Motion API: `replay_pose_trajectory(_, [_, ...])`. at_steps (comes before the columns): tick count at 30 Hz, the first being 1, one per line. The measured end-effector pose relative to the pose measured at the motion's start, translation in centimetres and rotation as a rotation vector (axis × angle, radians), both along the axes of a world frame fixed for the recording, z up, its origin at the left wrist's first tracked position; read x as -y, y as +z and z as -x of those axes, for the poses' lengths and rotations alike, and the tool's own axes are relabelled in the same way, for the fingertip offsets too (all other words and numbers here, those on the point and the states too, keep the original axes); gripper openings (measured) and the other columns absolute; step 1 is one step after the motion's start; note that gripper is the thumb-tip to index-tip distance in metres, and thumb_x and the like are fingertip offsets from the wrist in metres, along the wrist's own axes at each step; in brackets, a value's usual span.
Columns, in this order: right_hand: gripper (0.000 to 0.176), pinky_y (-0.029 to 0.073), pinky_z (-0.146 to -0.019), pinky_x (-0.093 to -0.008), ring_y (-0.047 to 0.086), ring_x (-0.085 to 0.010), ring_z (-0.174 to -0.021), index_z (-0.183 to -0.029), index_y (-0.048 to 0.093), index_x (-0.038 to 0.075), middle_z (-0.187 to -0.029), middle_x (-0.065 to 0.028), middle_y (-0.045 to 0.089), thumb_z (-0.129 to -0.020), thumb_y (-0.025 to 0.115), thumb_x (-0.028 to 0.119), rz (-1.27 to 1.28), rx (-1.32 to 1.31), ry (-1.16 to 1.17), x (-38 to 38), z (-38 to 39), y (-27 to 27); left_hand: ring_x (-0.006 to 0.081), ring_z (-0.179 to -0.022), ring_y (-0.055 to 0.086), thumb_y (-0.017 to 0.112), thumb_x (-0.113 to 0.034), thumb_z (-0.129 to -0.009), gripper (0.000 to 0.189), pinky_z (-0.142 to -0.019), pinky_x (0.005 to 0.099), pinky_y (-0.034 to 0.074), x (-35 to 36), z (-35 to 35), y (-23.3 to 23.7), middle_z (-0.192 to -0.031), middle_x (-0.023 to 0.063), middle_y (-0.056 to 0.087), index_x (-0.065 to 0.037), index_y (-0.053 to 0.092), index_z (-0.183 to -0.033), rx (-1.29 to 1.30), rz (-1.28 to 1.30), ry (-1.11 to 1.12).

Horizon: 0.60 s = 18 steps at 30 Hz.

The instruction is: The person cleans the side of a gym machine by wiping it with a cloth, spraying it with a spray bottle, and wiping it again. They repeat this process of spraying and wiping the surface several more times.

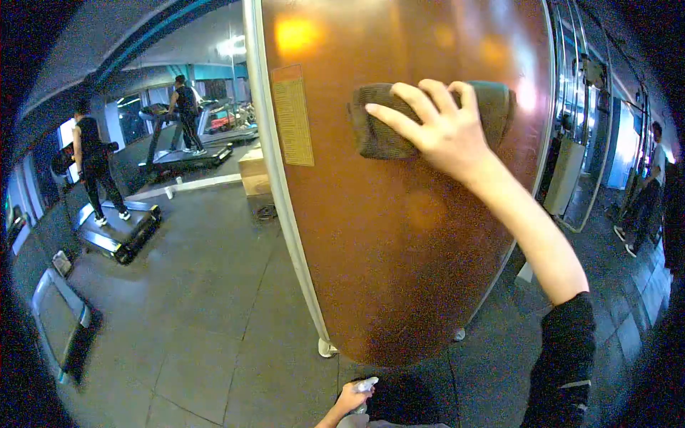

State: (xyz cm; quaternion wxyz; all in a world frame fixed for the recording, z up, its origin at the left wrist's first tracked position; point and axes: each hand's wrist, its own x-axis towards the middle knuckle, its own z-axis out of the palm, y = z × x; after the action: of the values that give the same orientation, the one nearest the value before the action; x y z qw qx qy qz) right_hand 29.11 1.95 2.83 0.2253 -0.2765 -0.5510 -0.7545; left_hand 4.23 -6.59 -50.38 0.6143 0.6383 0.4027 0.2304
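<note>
My right hand (446, 132) presses a folded dark cloth (382, 132) flat on the upper part of a glossy brown panel (385, 250), its fingers spread over the cloth. A white metal frame (285, 214) edges the panel, and a yellow printed label (293, 118) sits at its upper left. Low in the view, below the panel's bottom edge, my left hand (351, 398) is wrapped round a spray bottle (366, 386) with a whitish nozzle. Most of the bottle is hidden by the hand and the frame's edge.
Two people stand on treadmills (121, 228) at the left. Another person (646, 189) is at the far right, past gym equipment (567, 175). A cardboard box (253, 175) is behind the panel's left side. Dark mats (207, 307) cover the floor.
</note>
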Motion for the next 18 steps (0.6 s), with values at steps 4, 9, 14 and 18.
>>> replay_pose_trajectory(4, [0.047, 0.04, -0.072, -0.0376, 0.051, -0.0195, -0.098, -0.111, 0.058, 0.033, -0.104, 0.0014, 0.056, -0.068, 0.061, 0.015, -0.104, -0.238, -0.11, 2.1, -2.6, 5.1, 0.012, -0.078, 0.064, 0.065, -0.001, -0.071, 0.032, -0.071, 0.0268, 0.051, 0.3, 0.1, 0.3, -0.086, 0.0047, 0.068, -0.006, 0.066, -0.103, -0.002, -0.04, -0.022])
replay_pose_trajectory(9, [0.054, 0.036, -0.088, -0.0454, 0.047, -0.0279, -0.104, -0.116, 0.054, 0.013, -0.111, -0.0096, 0.051, -0.065, 0.062, -0.004, -0.047, -0.616, 0.1, 4.0, -1.6, 7.3, 0.0111, -0.077, 0.063, 0.066, -0.003, -0.07, 0.027, -0.067, 0.0262, 0.051, -0.1, 0.1, 0.7, -0.085, 0.0048, 0.068, -0.007, 0.067, -0.097, -0.075, -0.011, -0.014])
replay_pose_trajectory(14, [0.046, 0.038, -0.076, -0.0387, 0.053, -0.0175, -0.093, -0.108, 0.06, 0.03, -0.103, 0.0031, 0.056, -0.066, 0.06, 0.01, 0.041, -0.247, -0.024, 2.0, -1.3, -1.0, 0.0101, -0.063, 0.06, 0.066, -0.005, -0.07, 0.023, -0.058, 0.0266, 0.05, -0.1, 0.0, 1.2, -0.078, 0.0035, 0.067, -0.006, 0.067, -0.093, -0.052, -0.019, -0.012])
replay_pose_trajectory(18, [0.048, 0.039, -0.074, -0.0364, 0.053, -0.0164, -0.088, -0.107, 0.061, 0.033, -0.1, 0.0044, 0.056, -0.065, 0.059, 0.008, 0.049, -0.155, -0.001, 2.5, -2.6, 0.5, 0.0101, -0.052, 0.057, 0.065, -0.005, -0.071, 0.022, -0.051, 0.0272, 0.048, 0.4, -0.1, 1.2, -0.072, 0.003, 0.065, -0.006, 0.067, -0.093, 0.001, -0.094, -0.037])
